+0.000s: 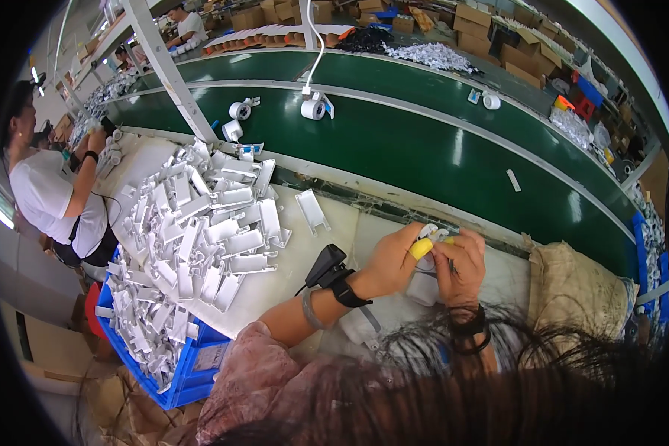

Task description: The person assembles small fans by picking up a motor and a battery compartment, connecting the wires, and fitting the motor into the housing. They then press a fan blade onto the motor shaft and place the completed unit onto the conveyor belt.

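My left hand [391, 260] and my right hand [461, 264] meet close together over the white work surface [327, 223], near the edge of the green conveyor belt [424, 149]. Between their fingers sits a small white plastic part [431, 232]. A yellow cover [421, 248] is on one fingertip of my left hand. A black device [327, 267] is strapped to my left wrist, and dark bands ring my right wrist. Dark hair hides the lower part of my right forearm.
A big pile of white plastic pieces [193, 230] lies to my left, spilling into a blue crate [186, 372]. One loose white piece [311, 211] lies nearer. Tape rolls [312, 108] stand on the belt. A person in white [52, 193] works at left. A sack [580, 290] sits right.
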`<state>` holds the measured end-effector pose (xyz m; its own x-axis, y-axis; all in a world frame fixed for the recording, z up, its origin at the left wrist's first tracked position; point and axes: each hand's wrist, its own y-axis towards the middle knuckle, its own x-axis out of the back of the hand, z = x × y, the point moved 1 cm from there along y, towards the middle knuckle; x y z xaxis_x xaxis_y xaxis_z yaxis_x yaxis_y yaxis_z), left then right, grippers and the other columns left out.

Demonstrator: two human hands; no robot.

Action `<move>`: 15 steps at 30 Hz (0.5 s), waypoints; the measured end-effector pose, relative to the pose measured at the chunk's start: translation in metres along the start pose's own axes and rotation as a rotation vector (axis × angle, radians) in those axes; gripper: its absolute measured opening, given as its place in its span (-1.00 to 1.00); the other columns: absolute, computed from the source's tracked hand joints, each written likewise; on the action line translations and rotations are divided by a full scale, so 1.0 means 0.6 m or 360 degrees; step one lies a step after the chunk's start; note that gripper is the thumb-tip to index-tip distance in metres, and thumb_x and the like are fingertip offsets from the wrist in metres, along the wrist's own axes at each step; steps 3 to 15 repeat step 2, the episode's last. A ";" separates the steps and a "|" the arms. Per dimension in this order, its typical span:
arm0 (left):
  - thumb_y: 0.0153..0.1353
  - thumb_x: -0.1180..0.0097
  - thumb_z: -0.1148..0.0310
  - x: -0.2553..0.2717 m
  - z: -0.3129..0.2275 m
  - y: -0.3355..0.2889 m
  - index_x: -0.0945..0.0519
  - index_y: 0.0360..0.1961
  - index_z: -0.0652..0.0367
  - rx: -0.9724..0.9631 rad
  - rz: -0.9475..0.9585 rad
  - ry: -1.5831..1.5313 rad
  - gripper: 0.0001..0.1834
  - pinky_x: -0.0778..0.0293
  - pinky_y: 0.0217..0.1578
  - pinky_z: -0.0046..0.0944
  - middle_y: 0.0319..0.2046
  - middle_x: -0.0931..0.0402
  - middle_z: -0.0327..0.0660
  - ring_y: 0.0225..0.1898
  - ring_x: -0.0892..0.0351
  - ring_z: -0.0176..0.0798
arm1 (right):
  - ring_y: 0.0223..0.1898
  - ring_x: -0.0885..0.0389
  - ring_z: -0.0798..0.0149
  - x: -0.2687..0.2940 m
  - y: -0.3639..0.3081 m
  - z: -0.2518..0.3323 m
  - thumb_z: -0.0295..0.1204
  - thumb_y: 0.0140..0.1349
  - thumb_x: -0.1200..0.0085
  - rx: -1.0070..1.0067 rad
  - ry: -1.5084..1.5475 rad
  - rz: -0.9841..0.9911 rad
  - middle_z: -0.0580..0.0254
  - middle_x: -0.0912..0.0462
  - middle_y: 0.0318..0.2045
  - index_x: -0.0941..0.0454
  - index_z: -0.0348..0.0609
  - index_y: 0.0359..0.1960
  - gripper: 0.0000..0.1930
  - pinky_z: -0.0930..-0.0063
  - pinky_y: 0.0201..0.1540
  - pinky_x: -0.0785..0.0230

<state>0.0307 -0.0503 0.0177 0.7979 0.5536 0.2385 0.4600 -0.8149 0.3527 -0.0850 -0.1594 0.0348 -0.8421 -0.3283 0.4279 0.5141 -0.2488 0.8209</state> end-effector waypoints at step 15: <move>0.27 0.04 0.43 0.005 0.007 0.005 -0.41 -0.06 0.22 0.0019 -0.0017 -0.0055 -0.77 -0.43 -0.33 -0.07 -0.38 -0.52 0.06 -0.32 -0.57 0.12 | -0.31 -0.51 0.14 -0.005 0.005 -0.004 -0.59 -0.03 -0.28 -0.0075 0.0015 0.0084 0.23 -0.55 -0.43 -0.66 -0.08 -0.36 -0.82 0.10 0.05 -0.33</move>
